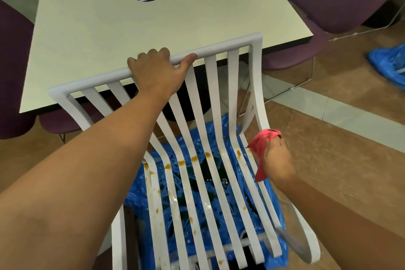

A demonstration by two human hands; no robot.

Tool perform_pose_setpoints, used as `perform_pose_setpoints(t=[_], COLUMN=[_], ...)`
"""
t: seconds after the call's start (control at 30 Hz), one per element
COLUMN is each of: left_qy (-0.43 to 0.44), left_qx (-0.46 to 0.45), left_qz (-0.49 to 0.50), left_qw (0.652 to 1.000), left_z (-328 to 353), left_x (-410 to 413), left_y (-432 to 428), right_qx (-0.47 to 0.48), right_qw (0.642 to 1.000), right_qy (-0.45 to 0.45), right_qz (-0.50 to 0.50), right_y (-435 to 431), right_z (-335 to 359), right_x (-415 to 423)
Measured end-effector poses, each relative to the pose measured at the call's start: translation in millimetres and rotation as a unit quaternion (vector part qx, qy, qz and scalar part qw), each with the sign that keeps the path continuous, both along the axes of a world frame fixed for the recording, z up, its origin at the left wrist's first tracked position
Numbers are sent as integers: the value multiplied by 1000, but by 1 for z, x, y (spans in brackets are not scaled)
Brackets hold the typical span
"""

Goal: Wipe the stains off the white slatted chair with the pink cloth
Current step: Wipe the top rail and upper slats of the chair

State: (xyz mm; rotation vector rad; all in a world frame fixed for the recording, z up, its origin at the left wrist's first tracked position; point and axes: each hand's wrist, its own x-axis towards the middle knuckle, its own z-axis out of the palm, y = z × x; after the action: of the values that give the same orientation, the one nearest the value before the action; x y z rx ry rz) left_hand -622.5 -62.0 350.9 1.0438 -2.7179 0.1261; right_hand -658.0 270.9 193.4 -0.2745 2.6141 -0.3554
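**Two hands, one messy chair**

Many orange stains dotted the white slatted chair near me. My right hand squeezed the pink cloth in curled fingers beside the seat, ready to rub. Farther off, my left hand wrapped the top rail so the chair would not wobble.

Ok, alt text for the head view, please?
A person's left hand grips the top rail of a white slatted chair while the right hand holds a pink cloth beside the seat, whose slats carry orange stains; blue plastic lies underneath.
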Motion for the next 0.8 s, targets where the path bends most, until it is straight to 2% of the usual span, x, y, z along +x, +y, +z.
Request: perform_pose_setpoints(t=[0.13, 0.17, 0.3, 0.43, 0.5, 0.63, 0.8], left_qy=[-31, -42, -75, -132, -153, -161, -165], left_qx=[21, 32, 90, 207, 273, 299, 311], left_qz=[-1, -2, -2, -31, -40, -42, -54], left_qw=[999, 999, 993, 969, 949, 940, 934], left_z=[6, 8, 17, 27, 31, 30, 35], left_x=[-2, -2, -3, -6, -8, -11, -12], left_y=[-4, -5, -8, -22, -31, -36, -35], right_qx=[30, 40, -26, 18, 18, -121, -292], right_qw=[998, 998, 999, 998, 999, 989, 944], right_qy=[-47, -44, -10, -46, 2, 73, 108], right_qz=[-43, -25, -21, -32, -27, -46, -106], right_y=[17, 23, 34, 22, 8, -45, -122], right_z=[-6, -5, -3, -5, -3, 16, 70], right_x=[11, 16, 26, 13, 5, -27, -90])
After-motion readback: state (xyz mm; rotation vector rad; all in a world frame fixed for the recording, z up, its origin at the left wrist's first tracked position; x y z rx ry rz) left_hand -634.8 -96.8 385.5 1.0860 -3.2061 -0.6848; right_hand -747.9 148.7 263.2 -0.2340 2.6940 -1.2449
